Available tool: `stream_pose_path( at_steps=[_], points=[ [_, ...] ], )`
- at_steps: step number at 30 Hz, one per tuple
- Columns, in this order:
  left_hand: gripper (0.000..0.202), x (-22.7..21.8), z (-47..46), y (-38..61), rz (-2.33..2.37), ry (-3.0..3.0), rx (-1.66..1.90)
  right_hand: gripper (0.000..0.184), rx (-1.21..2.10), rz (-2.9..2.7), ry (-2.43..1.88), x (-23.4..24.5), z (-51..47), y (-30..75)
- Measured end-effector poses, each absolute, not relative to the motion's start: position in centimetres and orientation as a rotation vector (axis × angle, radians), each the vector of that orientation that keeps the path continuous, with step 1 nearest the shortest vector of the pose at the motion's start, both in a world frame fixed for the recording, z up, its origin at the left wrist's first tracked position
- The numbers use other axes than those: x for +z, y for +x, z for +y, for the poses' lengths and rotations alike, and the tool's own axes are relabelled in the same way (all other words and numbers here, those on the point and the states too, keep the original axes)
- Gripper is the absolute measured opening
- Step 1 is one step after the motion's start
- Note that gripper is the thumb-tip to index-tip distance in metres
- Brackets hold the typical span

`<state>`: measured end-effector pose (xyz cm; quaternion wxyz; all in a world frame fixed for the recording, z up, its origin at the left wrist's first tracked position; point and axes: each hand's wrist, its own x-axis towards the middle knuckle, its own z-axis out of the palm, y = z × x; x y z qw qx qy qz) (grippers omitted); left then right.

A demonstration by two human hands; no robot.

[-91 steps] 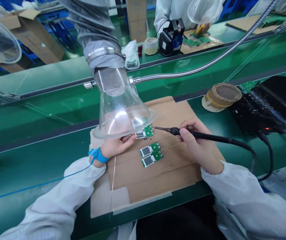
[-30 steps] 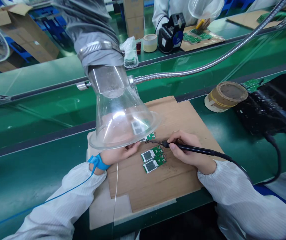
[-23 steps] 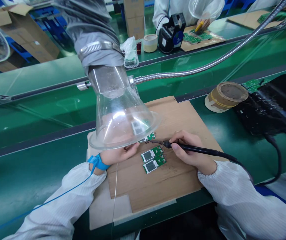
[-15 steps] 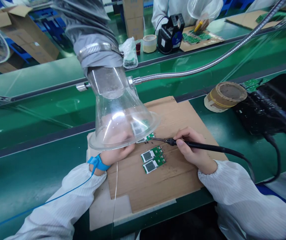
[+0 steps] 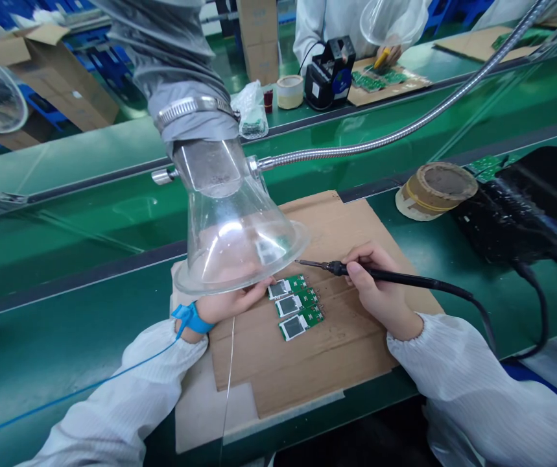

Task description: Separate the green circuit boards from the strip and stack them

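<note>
My right hand grips a soldering iron like a pen, its tip pointing left near the hood's rim. Partly behind the clear fume hood is my left hand, with a blue wrist strap. A thin solder wire runs down from that hand, whose grip on it is blurred by the hood. One left fingertip touches the upper circuit board. Just below it lie a middle circuit board and a lower circuit board, all three in a slanting stack with grey screens.
Cardboard covers the green bench. The hood hangs low over it on a grey duct, with a flexible metal arm crossing right. A tape roll and black equipment stand right. Across the bench, a co-worker's hand handles boards.
The upper board has come out from under the hood's rim and now lies against the other two. My left fingers have shifted toward it, and the iron's tip is now clear of it.
</note>
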<state>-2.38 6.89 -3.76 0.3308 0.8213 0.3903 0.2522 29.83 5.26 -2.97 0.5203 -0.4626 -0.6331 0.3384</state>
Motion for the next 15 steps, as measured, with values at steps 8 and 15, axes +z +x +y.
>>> stream_pose_path(
  at_steps=[8, 15],
  points=[
    [0.018, -2.3, 7.8, -2.0, 1.24, 2.238, 0.853, 0.031, 0.831, -1.527, -1.117, -2.0, 5.3, 29.4],
    [0.018, -2.4, 8.6, -2.6, 1.176, 2.457, 0.722, 0.032, 0.878, -1.552, -1.082, -1.2, 7.5, 28.4]
  ],
)
